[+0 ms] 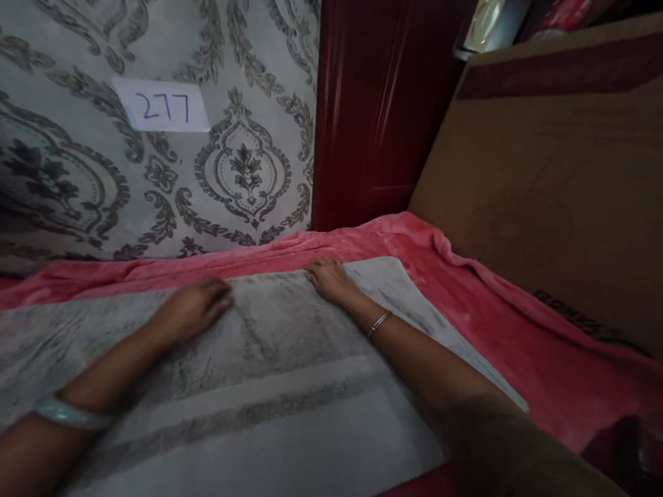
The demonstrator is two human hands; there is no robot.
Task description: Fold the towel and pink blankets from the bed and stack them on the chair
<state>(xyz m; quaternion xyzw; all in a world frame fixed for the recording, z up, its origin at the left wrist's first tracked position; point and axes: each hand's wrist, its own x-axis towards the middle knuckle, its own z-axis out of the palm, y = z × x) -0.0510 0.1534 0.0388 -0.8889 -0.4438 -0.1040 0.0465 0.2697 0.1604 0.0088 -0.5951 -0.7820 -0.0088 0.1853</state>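
A large grey and white towel (271,427) with a darker grey band lies spread out, slightly wrinkled. Near its far edge is my left hand (192,310), palm down, with curled fingers pressed together on the cloth and a pale bangle on the wrist. Farther right, my right hand (328,277) has its bent fingers closed over the towel's far edge; a thin silver bracelet circles that wrist. The fingertips of both hands are partly hidden and a little blurred.
Under the towel is a pink-red plush blanket (475,321). A patterned wall (245,173) carries a paper label (164,107) reading 277. Behind stands a dark red wooden panel (371,106). A big cardboard box (572,175) borders the right side.
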